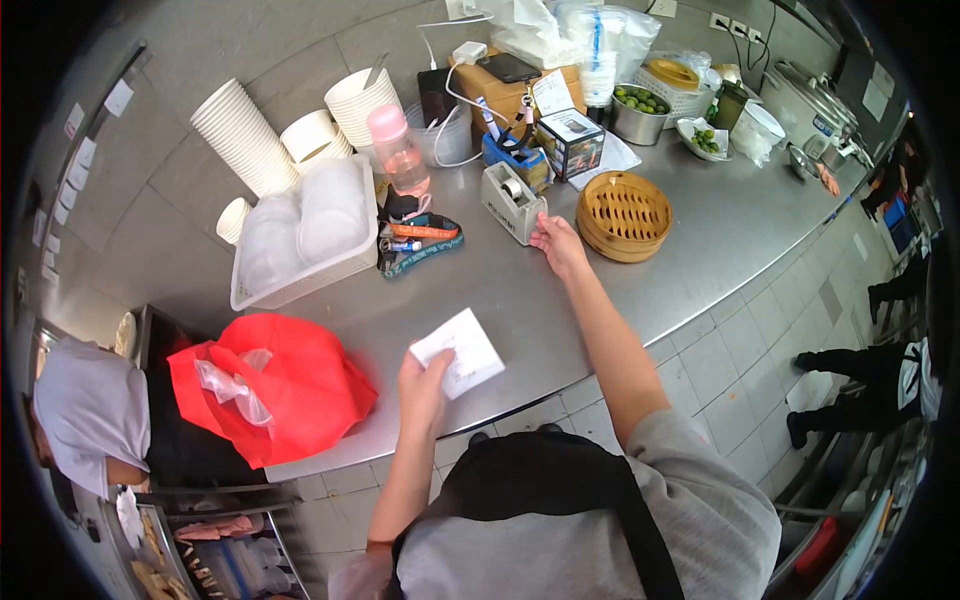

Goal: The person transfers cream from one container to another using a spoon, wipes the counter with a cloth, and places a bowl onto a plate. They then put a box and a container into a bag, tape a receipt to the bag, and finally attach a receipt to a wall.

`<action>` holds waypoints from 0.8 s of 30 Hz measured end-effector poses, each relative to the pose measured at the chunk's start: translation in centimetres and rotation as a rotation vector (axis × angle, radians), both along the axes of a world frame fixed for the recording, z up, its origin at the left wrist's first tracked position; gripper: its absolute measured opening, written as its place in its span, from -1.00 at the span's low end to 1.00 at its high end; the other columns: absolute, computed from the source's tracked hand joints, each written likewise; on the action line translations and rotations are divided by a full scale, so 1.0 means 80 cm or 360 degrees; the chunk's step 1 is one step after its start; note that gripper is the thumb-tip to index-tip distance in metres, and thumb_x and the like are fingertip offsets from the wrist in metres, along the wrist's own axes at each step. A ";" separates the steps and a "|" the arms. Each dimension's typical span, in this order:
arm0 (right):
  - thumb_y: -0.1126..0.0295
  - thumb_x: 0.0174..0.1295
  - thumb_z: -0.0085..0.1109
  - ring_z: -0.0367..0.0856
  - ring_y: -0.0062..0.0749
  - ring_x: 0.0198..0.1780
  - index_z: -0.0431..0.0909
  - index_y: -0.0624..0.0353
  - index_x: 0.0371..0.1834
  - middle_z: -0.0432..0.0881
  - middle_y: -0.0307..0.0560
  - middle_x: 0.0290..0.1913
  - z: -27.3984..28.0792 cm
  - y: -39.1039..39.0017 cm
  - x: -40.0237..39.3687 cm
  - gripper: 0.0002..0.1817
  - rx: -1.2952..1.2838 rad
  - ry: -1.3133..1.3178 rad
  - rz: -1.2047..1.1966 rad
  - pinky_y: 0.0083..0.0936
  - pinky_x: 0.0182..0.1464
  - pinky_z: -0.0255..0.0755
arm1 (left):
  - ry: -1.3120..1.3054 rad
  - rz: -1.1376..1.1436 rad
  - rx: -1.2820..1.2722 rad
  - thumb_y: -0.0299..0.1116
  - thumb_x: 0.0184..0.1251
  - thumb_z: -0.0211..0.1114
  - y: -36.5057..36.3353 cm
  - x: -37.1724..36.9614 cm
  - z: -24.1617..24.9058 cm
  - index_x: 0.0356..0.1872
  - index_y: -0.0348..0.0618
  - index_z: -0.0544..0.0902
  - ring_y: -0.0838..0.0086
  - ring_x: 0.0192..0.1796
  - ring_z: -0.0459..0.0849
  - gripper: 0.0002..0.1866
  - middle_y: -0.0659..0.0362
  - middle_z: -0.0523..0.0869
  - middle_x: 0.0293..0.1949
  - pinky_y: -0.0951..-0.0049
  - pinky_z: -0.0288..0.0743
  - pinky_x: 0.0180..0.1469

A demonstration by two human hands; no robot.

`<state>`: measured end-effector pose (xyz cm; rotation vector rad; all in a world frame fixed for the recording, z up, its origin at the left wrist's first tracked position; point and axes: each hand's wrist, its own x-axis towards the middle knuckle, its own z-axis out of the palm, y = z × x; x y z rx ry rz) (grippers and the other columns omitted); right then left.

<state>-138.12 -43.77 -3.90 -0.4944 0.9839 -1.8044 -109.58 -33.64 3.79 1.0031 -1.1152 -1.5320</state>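
My left hand (424, 385) is closed on a small white slip of paper (466, 350), thumb on top, held over the front edge of the steel counter. Faint writing shows on the slip. My right hand (556, 243) reaches forward to a grey tape dispenser (512, 212), its fingers closed at the near right end. Whether a strip of tape is between those fingers is too small to make out. A round bamboo steamer (626, 215) stands just right of this hand. Behind the dispenser are a blue pen holder (520, 165) and a small black box (570, 143).
A red bag (275, 385) sits on the counter's left end. Behind it are a white basket (310, 285) of plastic containers, stacked paper cups (240, 135), a pink-capped bottle (402, 160) and lanyards (425, 240). Green limes fill a metal pot (640, 125). Other people (90, 410) stand left and right.
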 end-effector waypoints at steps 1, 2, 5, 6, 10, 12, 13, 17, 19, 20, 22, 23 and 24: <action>0.25 0.11 0.11 0.40 -0.49 -0.42 0.30 0.05 -0.54 0.41 -0.26 -0.44 0.000 -0.001 -0.002 -0.78 0.0013 0.0007 0.0021 -0.57 -0.34 0.34 | 0.0226 -0.0061 0.0124 -0.56 0.03 0.11 -0.009 -0.010 -0.005 -0.15 -0.31 0.40 0.52 -0.25 0.52 -0.71 0.15 0.53 -0.33 0.54 0.41 -0.19; 0.27 0.11 0.11 0.41 -0.49 -0.43 0.31 0.05 -0.54 0.42 -0.26 -0.46 -0.002 -0.002 -0.004 -0.79 -0.0020 0.0017 0.0032 -0.57 -0.33 0.34 | 0.0280 -0.0117 0.0196 -0.59 0.01 0.09 -0.019 -0.016 -0.009 -0.13 -0.30 0.37 0.49 -0.23 0.52 -0.68 0.14 0.51 -0.32 0.53 0.41 -0.17; 0.29 0.12 0.09 0.42 -0.49 -0.43 0.32 0.07 -0.53 0.43 -0.25 -0.48 -0.012 -0.004 -0.004 -0.80 -0.0044 0.0041 0.0060 -0.58 -0.32 0.34 | 0.0406 -0.0147 0.0347 -0.66 -0.05 -0.02 -0.041 -0.036 -0.015 -0.04 -0.28 0.34 0.40 -0.11 0.49 -0.58 0.08 0.48 -0.20 0.48 0.39 -0.06; 0.30 0.12 0.09 0.43 -0.49 -0.42 0.33 0.08 -0.53 0.44 -0.24 -0.49 -0.014 -0.002 -0.003 -0.81 -0.0051 0.0063 0.0045 -0.58 -0.31 0.34 | 0.0407 -0.0131 0.0355 -0.66 -0.05 -0.02 -0.043 -0.040 -0.012 -0.04 -0.28 0.34 0.40 -0.11 0.49 -0.58 0.08 0.48 -0.20 0.48 0.39 -0.06; 0.36 0.14 0.06 0.45 -0.50 -0.36 0.33 0.14 -0.51 0.47 -0.21 -0.44 -0.012 0.017 0.002 -0.84 -0.0017 0.0018 0.0114 -0.57 -0.30 0.36 | 0.0532 -0.0334 0.0331 -0.70 -0.10 -0.10 -0.051 -0.044 -0.011 0.07 -0.30 0.29 0.30 0.02 0.45 -0.46 0.01 0.44 -0.03 0.39 0.35 0.03; 0.38 0.14 0.05 0.45 -0.51 -0.35 0.36 0.17 -0.47 0.47 -0.19 -0.42 0.026 0.055 0.025 -0.86 -0.0067 -0.0130 0.0264 -0.60 -0.32 0.36 | 0.0444 -0.0272 0.0430 -0.69 -0.10 -0.09 -0.055 -0.039 -0.016 0.03 -0.34 0.31 0.30 0.01 0.46 -0.49 0.01 0.46 -0.05 0.38 0.35 0.03; 0.39 0.15 0.04 0.45 -0.52 -0.37 0.38 0.19 -0.44 0.48 -0.19 -0.42 0.046 0.073 0.041 -0.88 -0.0134 -0.0083 0.0349 -0.62 -0.32 0.36 | 0.0458 -0.0256 0.0415 -0.69 -0.10 -0.09 -0.058 -0.040 -0.013 0.03 -0.34 0.31 0.30 0.01 0.46 -0.49 0.01 0.46 -0.05 0.38 0.35 0.03; 0.45 0.15 0.01 0.43 -0.57 -0.44 0.43 0.25 -0.31 0.49 -0.21 -0.43 0.098 0.128 0.106 -0.90 -0.0307 0.0167 0.0735 -0.65 -0.34 0.33 | 0.0469 -0.0394 0.0480 -0.68 -0.09 -0.09 -0.044 -0.031 -0.020 0.01 -0.36 0.33 0.31 -0.02 0.49 -0.52 0.02 0.49 -0.08 0.39 0.35 0.03; 0.47 0.17 -0.01 0.41 -0.59 -0.47 0.44 0.25 -0.29 0.47 -0.23 -0.45 0.109 0.134 0.126 -0.90 -0.0287 0.0319 0.0722 -0.67 -0.37 0.31 | 0.0475 -0.0450 0.0471 -0.68 -0.08 -0.08 -0.038 -0.033 -0.016 0.00 -0.35 0.34 0.31 -0.03 0.49 -0.53 0.03 0.49 -0.08 0.39 0.35 0.03; 0.49 0.18 -0.03 0.39 -0.62 -0.49 0.45 0.25 -0.26 0.45 -0.25 -0.47 0.111 0.135 0.131 -0.89 -0.0284 0.0485 0.0705 -0.69 -0.40 0.30 | 0.0467 -0.0466 0.0464 -0.68 -0.07 -0.09 -0.032 -0.035 -0.008 0.00 -0.35 0.34 0.33 -0.03 0.49 -0.53 0.04 0.49 -0.09 0.40 0.35 0.02; 0.50 0.17 -0.03 0.38 -0.63 -0.49 0.46 0.25 -0.25 0.45 -0.25 -0.47 0.110 0.137 0.138 -0.88 -0.0246 0.0530 0.0688 -0.71 -0.40 0.29 | 0.0459 -0.0480 0.0454 -0.68 -0.06 -0.09 -0.027 -0.037 -0.005 0.00 -0.34 0.35 0.34 -0.02 0.49 -0.54 0.04 0.50 -0.09 0.41 0.35 0.02; 0.51 0.17 -0.02 0.37 -0.65 -0.49 0.47 0.26 -0.24 0.44 -0.26 -0.47 0.109 0.138 0.142 -0.87 -0.0210 0.0573 0.0673 -0.73 -0.41 0.27 | 0.0456 -0.0495 0.0430 -0.68 -0.05 -0.09 -0.025 -0.036 -0.006 0.01 -0.33 0.35 0.36 -0.02 0.49 -0.54 0.05 0.50 -0.10 0.42 0.34 0.02; 0.51 0.17 -0.02 0.37 -0.65 -0.49 0.47 0.26 -0.24 0.44 -0.26 -0.47 0.109 0.139 0.145 -0.87 -0.0212 0.0571 0.0679 -0.73 -0.41 0.27 | 0.0454 -0.0506 0.0406 -0.68 -0.04 -0.10 -0.023 -0.035 -0.006 0.01 -0.32 0.35 0.37 -0.02 0.48 -0.54 0.06 0.50 -0.11 0.42 0.33 0.02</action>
